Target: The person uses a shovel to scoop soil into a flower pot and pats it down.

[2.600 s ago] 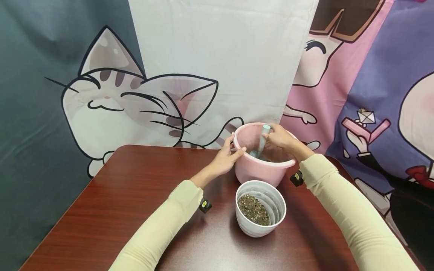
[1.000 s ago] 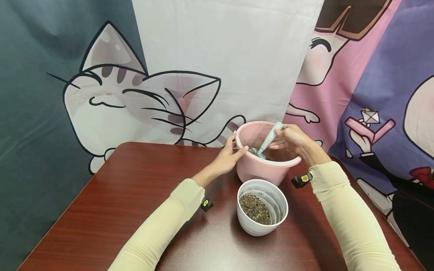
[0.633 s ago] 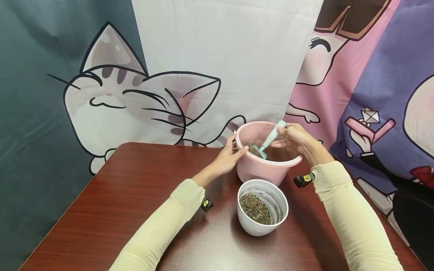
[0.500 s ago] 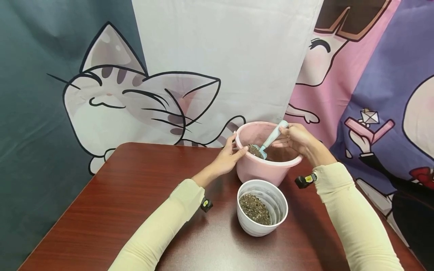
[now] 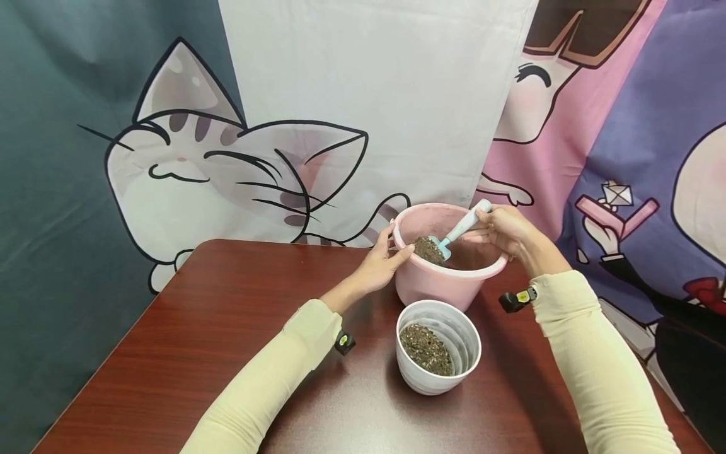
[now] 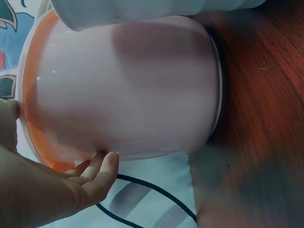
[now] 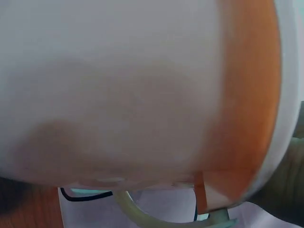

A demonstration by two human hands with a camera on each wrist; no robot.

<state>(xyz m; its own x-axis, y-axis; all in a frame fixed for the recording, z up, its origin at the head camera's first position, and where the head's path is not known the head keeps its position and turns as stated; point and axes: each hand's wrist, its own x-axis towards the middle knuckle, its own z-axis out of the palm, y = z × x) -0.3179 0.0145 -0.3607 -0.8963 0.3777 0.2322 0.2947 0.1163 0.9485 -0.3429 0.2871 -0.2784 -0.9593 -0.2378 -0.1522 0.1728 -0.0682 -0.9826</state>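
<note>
A pink bucket [image 5: 437, 287] stands at the back right of the table. My left hand [image 5: 378, 263] grips its left rim, thumb over the edge; in the left wrist view the fingers [image 6: 102, 175] lie against its outer wall. Over the bucket's mouth, my right hand [image 5: 507, 230] holds a small garden trowel by its pale blue handle [image 5: 466, 224]. Dark soil [image 5: 428, 250] is heaped on the trowel's blade, just inside the rim by my left thumb. In the right wrist view the bucket's wall [image 7: 118, 95] hides most of the right hand.
A white pot [image 5: 431, 384] partly filled with soil [image 5: 424, 349] stands directly in front of the bucket. The brown wooden table [image 5: 238, 328] extends to the left. A printed cloth [image 5: 317, 75] with cartoon figures hangs behind the table.
My right hand has raised the trowel from deep in the bucket and drawn it right and up; soil now shows on its blade. The left hand keeps its grip on the rim.
</note>
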